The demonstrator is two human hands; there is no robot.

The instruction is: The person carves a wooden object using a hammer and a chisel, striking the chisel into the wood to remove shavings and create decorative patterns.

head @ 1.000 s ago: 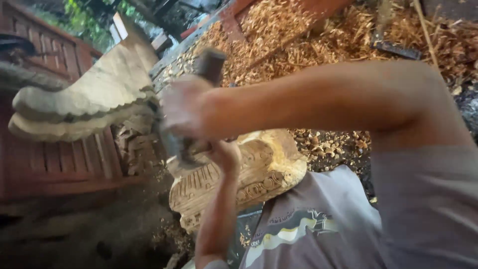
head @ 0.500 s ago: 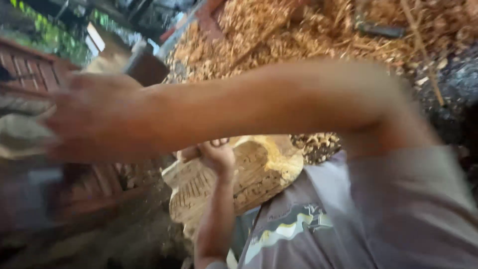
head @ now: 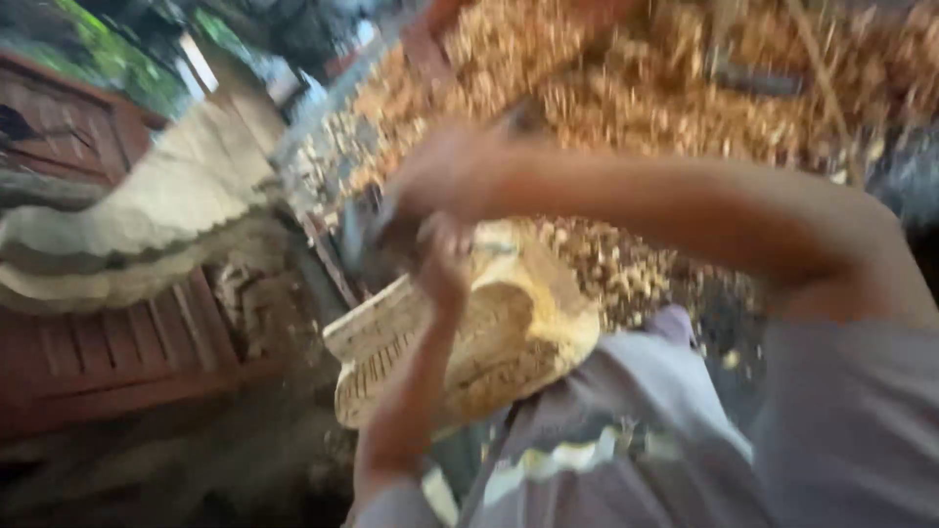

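The right hand (head: 445,181) is clenched around a dark mallet (head: 367,230) — blurred, so its shape is hard to tell. Just below, the left hand (head: 445,269) is closed, seemingly on a chisel, against the pale wood carving (head: 489,342) resting on the person's lap — wood chips (head: 626,88) beyond.

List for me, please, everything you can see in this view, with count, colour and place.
carved wood piece: one, pale yellow, centre, resting on the lap
second carved piece: one, pale cream with scalloped edge, left
wood shavings: a heap, orange-tan, top and right
slatted wooden panel: one, red-brown, lower left
dark tool: one, blurred, kind unclear, at the hands
grey trousers: one pair, with a pale stripe, bottom centre
left hand: one, raised from below onto the carved wood piece
right hand: one, blurred, arm crossing from the right, above the carving
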